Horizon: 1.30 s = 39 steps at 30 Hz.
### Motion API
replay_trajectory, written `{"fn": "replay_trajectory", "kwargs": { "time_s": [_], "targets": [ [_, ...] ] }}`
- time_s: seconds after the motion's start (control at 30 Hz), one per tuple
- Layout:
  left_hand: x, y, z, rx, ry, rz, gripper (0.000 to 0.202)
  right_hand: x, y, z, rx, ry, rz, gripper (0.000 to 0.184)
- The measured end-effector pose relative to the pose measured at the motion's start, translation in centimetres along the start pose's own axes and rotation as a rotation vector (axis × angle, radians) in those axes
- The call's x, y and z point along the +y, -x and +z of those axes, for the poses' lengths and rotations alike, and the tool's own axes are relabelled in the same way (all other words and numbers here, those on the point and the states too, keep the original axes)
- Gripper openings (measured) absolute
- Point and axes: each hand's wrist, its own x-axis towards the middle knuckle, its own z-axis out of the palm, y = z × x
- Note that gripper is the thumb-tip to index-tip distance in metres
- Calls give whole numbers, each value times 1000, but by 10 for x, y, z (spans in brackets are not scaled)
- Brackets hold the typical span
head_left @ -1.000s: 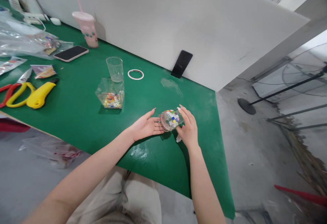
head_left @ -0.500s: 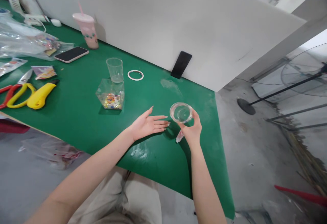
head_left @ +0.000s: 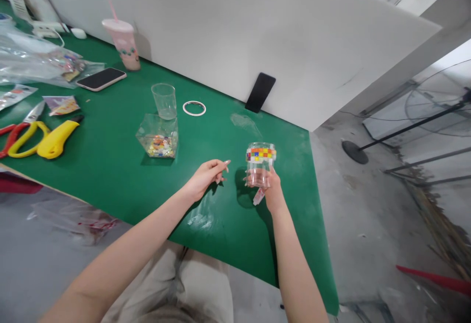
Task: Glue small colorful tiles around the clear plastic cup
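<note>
A clear cup (head_left: 258, 173) is in my right hand (head_left: 274, 190), held above the table with its side facing me. Rows of coloured mosaic tiles (head_left: 260, 154) band it just below the rim. My fingers wrap round its far side and lower part. To the left, my left hand (head_left: 206, 179) hovers apart from the cup with fingers loosely bent and nothing visible in them. Under the cup lies a small tube (head_left: 259, 196), partly hidden. Beyond my left hand stands a clear angular container (head_left: 158, 139) with loose coloured tiles inside.
An upright clear cup (head_left: 164, 101) and a white ring (head_left: 194, 108) sit farther back. A black phone (head_left: 260, 92) leans on the white partition (head_left: 221, 28). At left are scissors (head_left: 27, 131), a yellow-handled cutter (head_left: 57, 139), another phone (head_left: 102, 79), a pink tumbler (head_left: 123, 43) and plastic bags (head_left: 33, 58).
My right hand has turned the cup from its round end facing me to its tiled side. My left hand has drawn back left, its outstretched fingers now bent.
</note>
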Motion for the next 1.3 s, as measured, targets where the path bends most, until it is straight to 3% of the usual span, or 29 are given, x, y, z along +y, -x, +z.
{"fn": "replay_trajectory", "kwargs": {
  "time_s": [0.03, 0.1, 0.2, 0.37, 0.57, 0.73, 0.93, 1.1, 1.3],
  "targets": [
    [1, 1, 2, 24, -24, 41, 27, 1, 0, 4, -25, -13, 27, 46],
    [2, 3, 4, 24, -43, 88, 47, 3, 0, 11, -78, -20, 81, 49],
    [2, 5, 7, -100, 13, 89, 82, 4, 4, 19, -161, 3, 124, 55],
    [4, 10, 9, -212, 88, 91, 113, 0, 17, 24, -235, -2, 57, 52],
    [5, 11, 8, -250, 85, 64, 118, -5, 24, 26, -290, -21, 19, 43],
    [5, 14, 11, -283, 73, 92, 119, -5, 26, 30, -406, -66, 77, 41],
    [5, 15, 11, -292, 87, 183, 127, -7, 29, 29, -366, -52, 79, 43],
    [3, 12, 8, -271, 97, 180, 125, -6, 27, 26, -313, 85, 49, 40],
    [2, 10, 7, -245, 103, 172, 125, -5, 25, 23, -364, 145, 36, 43]
  ]
}}
